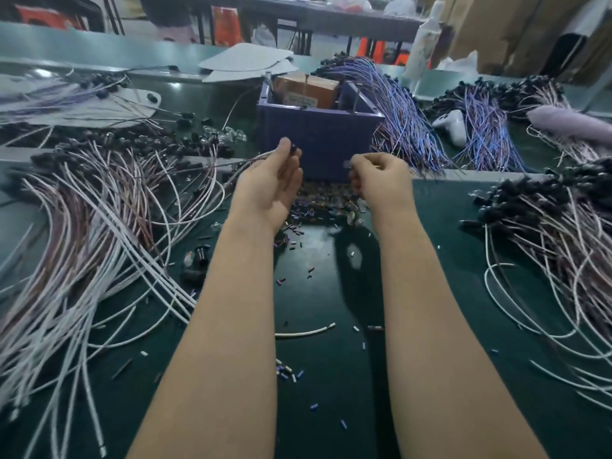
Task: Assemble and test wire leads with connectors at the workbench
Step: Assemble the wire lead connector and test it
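Both hands are raised over the middle of the tabletop (347, 392), forearms reaching out from its near edge. Turned palm-inward, the left hand (268, 183) pinches a black connector (293, 149) between thumb and fingertips, its other fingers loosely bent. A wire lead (253, 158) runs from that connector off to the left, towards the heap there. With its fingers curled tight, the right hand (381, 180) pinches a small pale piece (347, 164) at its fingertips; blur hides what the piece is. The two hands are near each other but apart.

Just beyond them, towards the far edge, stands a blue bin (318, 140). A brown box (308, 91) sits inside it and rises above the rim; the rest of the bin's contents are hidden by its front wall. A litter of tiny blue and dark scraps (318, 203) lies against the foot of the bin and thins out towards the near edge, where a short white offcut (304, 332) lies alone.

White and pink leads (99, 226) sprawl across the left side of the tabletop. A similar heap with black connectors (546, 226) covers the right side. Blue-purple wire bundles (407, 127) fan out to the right of the bin, close against it, and pale card sheets (245, 61) lie at the far edge behind it.
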The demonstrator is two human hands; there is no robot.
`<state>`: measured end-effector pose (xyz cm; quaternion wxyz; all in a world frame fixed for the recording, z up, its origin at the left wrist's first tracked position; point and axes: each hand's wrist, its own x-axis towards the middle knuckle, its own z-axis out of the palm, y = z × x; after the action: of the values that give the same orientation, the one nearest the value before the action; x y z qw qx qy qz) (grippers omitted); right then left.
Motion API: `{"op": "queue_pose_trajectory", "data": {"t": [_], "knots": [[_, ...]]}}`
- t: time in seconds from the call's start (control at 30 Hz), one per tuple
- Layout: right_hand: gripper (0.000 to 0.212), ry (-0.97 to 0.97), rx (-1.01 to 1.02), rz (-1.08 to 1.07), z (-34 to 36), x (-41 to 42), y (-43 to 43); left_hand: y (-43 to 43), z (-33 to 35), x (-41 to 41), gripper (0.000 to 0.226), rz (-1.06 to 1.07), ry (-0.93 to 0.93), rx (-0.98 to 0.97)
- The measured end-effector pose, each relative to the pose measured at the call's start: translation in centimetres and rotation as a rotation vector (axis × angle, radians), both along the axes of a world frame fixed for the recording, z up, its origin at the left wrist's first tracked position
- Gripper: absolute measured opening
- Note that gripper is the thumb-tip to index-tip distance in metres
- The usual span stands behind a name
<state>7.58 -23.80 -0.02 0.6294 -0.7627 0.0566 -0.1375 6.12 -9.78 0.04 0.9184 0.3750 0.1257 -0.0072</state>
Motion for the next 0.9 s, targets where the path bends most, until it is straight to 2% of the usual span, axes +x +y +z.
{"op": "queue_pose_trajectory", "data": {"t": [0.1, 0.23, 0.33, 0.43, 0.53, 0.6, 0.67, 0.7, 0.77, 0.8, 0.83, 0.9], "knots": [[0.017, 0.053, -0.207, 0.074, -0.5, 0.1, 1.2, -0.3, 0.4, -0.4, 0.012, -0.132, -0.014, -0.185], [0.01, 0.054, -0.376, 0.069, -0.6, 0.1, 1.4, 0.0, 0.0, -0.6, 0.015, -0.137, -0.02, -0.308], [0.015, -0.016, -0.356, 0.071, -0.1, 0.0, 1.8, 0.1, -0.1, -0.6, 0.016, -0.164, -0.019, -0.316], [0.015, -0.176, -0.238, 0.135, 0.7, -0.4, 2.5, 0.0, 0.0, -0.6, 0.017, -0.169, -0.001, -0.316], [0.021, -0.209, -0.213, 0.254, 1.0, -0.7, 3.5, -0.1, 0.3, -0.6, 0.018, -0.178, -0.009, -0.341], [0.02, -0.248, -0.214, 0.229, 0.9, -0.9, 3.9, -0.2, 0.6, -0.7, 0.019, -0.174, -0.022, -0.285], [0.016, -0.289, -0.175, 0.154, 0.9, -0.9, 3.9, -0.4, 1.2, -1.0, 0.02, -0.162, -0.006, -0.089], [0.013, -0.291, -0.139, 0.122, 1.0, -0.9, 3.8, -0.4, 1.5, -1.0, 0.022, -0.128, 0.007, 0.129], [0.009, -0.268, -0.047, 0.07, 1.1, -0.9, 3.5, -0.3, 1.8, -1.1, 0.028, 0.022, -0.016, 0.73], [0.012, -0.253, -0.006, 0.055, 1.1, -0.8, 3.3, -0.2, 1.9, -0.9, 0.027, 0.165, -0.065, 1.005], [0.014, -0.244, 0.02, 0.056, 1.2, -0.8, 3.3, -0.1, 2.2, -0.7, 0.022, 0.31, -0.142, 1.187], [0.014, -0.25, 0.031, 0.085, 1.3, -0.9, 3.3, 0.0, 2.8, -0.7, 0.009, 0.399, -0.3, 1.306]]}}
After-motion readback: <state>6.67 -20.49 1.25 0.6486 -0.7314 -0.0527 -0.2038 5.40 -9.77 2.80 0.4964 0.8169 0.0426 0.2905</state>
